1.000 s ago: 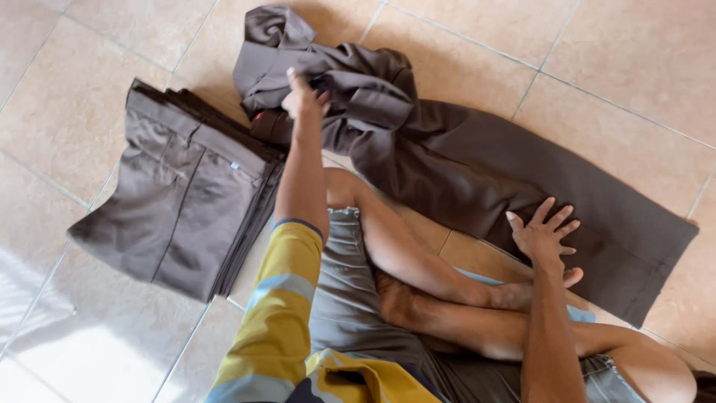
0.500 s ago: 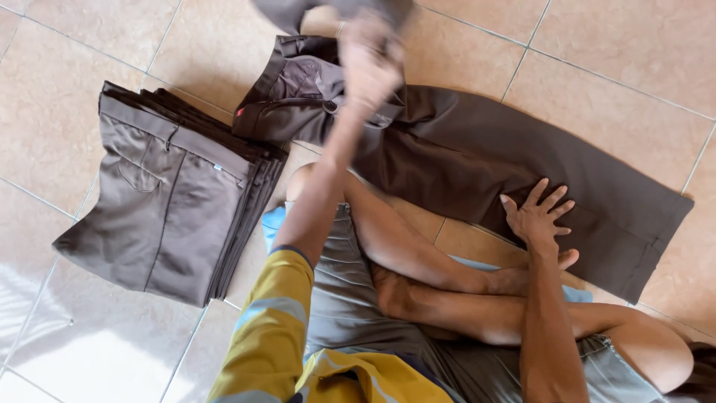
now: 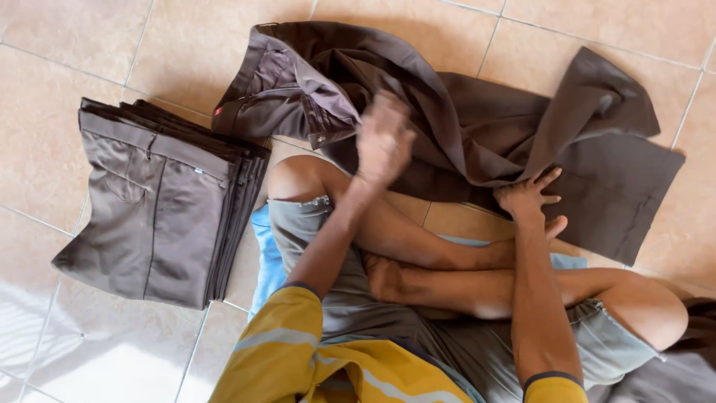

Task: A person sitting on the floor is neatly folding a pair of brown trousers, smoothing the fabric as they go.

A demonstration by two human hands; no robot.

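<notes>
A pair of dark brown trousers (image 3: 477,127) lies crumpled on the tiled floor in front of my crossed legs. Its waistband is at the upper left and one leg is thrown back over the other at the right. My left hand (image 3: 384,142) hangs just above the middle of the trousers. It is blurred by motion, so I cannot see if it grips any cloth. My right hand (image 3: 526,195) rests flat on the near edge of the trouser leg, fingers spread.
A neat stack of several folded grey-brown trousers (image 3: 160,201) sits on the floor to my left. I sit on a blue cloth (image 3: 265,257). More grey fabric (image 3: 671,380) lies at the bottom right. Beige tiles (image 3: 89,45) surround everything.
My left hand lifted the waistband end up and away, then came back toward me. The trousers now lie closer, with one leg flipped over. My right hand stayed pressed on the fabric.
</notes>
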